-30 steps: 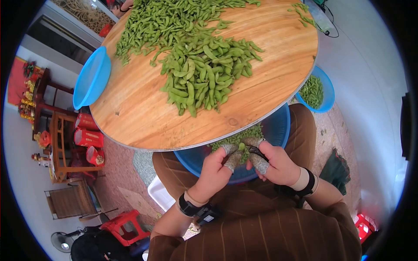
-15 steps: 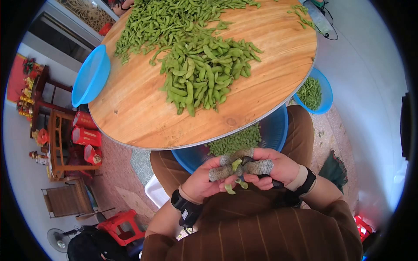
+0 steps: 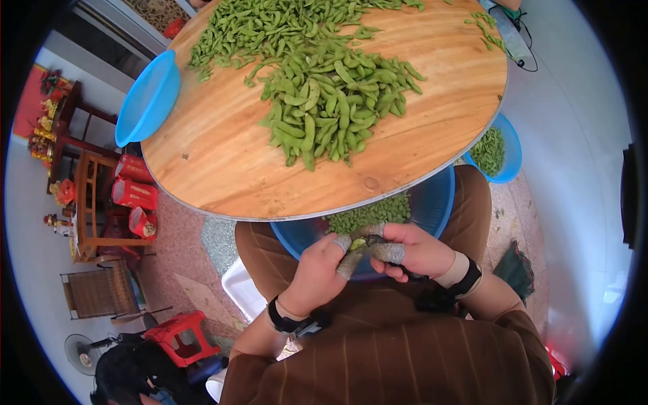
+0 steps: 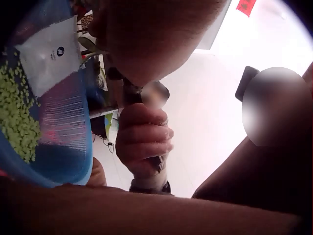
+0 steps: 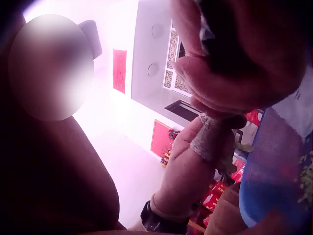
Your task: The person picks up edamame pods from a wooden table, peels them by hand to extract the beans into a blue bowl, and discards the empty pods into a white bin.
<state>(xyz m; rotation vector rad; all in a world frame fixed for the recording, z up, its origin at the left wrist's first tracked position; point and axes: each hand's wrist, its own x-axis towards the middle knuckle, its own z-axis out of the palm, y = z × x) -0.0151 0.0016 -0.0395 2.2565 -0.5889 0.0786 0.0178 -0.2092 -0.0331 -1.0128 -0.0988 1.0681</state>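
Observation:
Over the near side of a blue basin [image 3: 442,209], my left hand [image 3: 314,270] pinches a green edamame pod [image 3: 358,244] between thumb and fingers wrapped in grey tape. My right hand [image 3: 422,253], also taped, meets it fingertip to fingertip. Its fingers curl round a black-handled tool [image 3: 413,276], mostly hidden in the palm; I cannot tell its kind. Shelled green beans [image 3: 371,212] lie in the basin. In the left wrist view the right hand's fingers [image 4: 144,134] are folded tightly. Part of a pod [image 5: 243,147] shows beyond the left hand in the right wrist view.
A round wooden table [image 3: 223,162] overhangs the basin, bearing a large heap of edamame pods [image 3: 337,101]. A light-blue bowl [image 3: 150,101] leans at its left edge. Another blue bowl [image 3: 514,152] stands on the floor at right, and a white tray [image 3: 243,290] lies at left.
Both hands first drew back from the basin toward the body, where pod pieces hung from the fingers. Now they are a little farther forward, close together around a pod; the hanging pieces are gone from view.

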